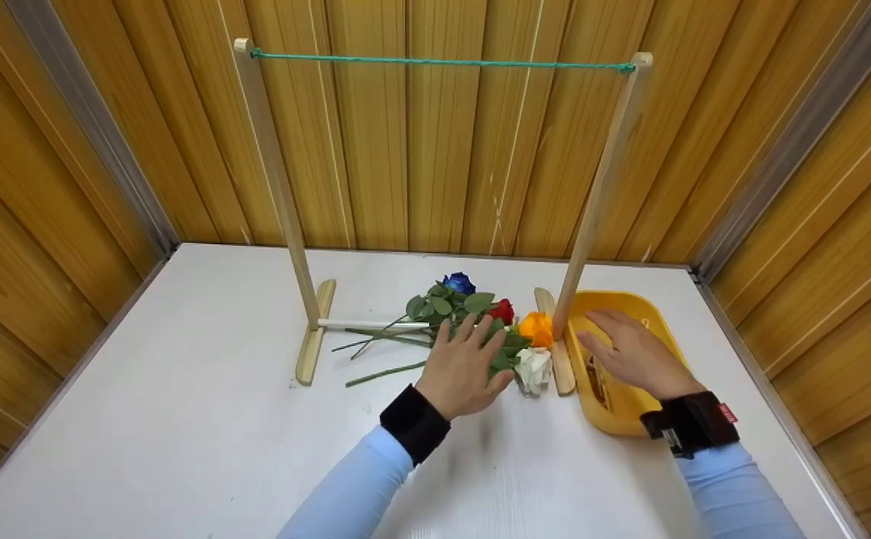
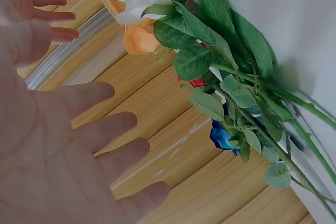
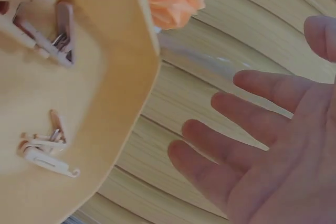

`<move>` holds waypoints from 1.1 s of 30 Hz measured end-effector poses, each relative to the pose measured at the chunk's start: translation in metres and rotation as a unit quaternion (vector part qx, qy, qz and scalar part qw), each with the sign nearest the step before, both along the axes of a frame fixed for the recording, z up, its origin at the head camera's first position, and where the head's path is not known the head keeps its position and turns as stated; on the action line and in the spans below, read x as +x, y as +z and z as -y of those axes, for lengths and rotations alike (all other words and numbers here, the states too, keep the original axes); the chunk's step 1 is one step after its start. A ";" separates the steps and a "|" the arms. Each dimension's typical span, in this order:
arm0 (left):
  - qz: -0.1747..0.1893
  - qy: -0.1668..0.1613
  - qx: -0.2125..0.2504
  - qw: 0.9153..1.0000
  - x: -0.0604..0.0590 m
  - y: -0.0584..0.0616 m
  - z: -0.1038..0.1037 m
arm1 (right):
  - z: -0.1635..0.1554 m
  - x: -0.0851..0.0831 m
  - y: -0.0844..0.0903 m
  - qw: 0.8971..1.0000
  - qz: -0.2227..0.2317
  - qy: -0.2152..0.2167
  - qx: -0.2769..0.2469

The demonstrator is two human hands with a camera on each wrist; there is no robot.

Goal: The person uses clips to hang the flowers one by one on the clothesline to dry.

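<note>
Lying in yellow tray (image 1: 615,425): clips (image 3: 46,161) | right hand (image 1: 639,358): over tray

The left hand (image 1: 463,370) partly hides the green stems (image 1: 386,373).

I'm facing a back wall (image 1: 442,165) of yellow-brown wood-grain panels, seams vertical, thin pale streaks (image 1: 496,202) on a few. Same panelling on my left wall (image 1: 31,239) and right wall (image 1: 832,314), seams slanting from where I look. Grey metal strips (image 1: 809,120) at both rear corners. White tabletop (image 1: 180,427) in front of me, walled on three sides, slightly glossy. Shadows on it soft.
</note>
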State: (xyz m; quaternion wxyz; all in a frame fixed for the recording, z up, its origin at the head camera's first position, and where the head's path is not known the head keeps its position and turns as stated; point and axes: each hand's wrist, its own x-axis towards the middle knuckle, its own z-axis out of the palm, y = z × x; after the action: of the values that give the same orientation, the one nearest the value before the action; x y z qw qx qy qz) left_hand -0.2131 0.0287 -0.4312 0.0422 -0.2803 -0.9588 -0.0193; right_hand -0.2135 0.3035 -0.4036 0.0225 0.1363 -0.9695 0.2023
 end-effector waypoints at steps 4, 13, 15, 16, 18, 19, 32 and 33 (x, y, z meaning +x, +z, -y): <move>0.016 -0.008 -0.016 1.000 -0.005 0.002 -0.014 | -0.008 -0.011 -0.003 0.999 0.037 -0.005 0.011; 0.025 -0.020 -0.046 0.998 -0.011 -0.004 -0.036 | -0.009 -0.028 -0.011 0.995 0.094 0.002 0.043; 0.026 -0.022 -0.056 0.998 -0.011 -0.006 -0.040 | -0.008 -0.030 -0.013 0.994 0.103 0.004 0.047; 0.024 -0.023 -0.061 0.998 -0.011 -0.006 -0.042 | -0.008 -0.030 -0.014 0.993 0.107 0.007 0.048; 0.022 -0.026 -0.068 0.997 -0.011 -0.008 -0.046 | -0.007 -0.032 -0.016 0.991 0.123 0.006 0.047; 0.021 -0.027 -0.068 0.997 -0.011 -0.008 -0.048 | -0.007 -0.033 -0.017 0.990 0.131 0.006 0.048; 0.017 -0.045 -0.074 0.996 -0.007 -0.015 -0.078 | -0.012 -0.043 -0.032 0.983 0.158 0.028 0.086; 0.015 -0.047 -0.077 0.996 -0.006 -0.016 -0.079 | -0.013 -0.044 -0.033 0.982 0.161 0.030 0.091</move>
State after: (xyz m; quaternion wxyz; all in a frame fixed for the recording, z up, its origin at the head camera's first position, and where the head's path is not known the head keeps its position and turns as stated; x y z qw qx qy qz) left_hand -0.2190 0.1078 -0.4470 0.0055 -0.3270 -0.9437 0.0490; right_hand -0.2572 0.3163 -0.4363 -0.1527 0.1319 -0.9704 0.1328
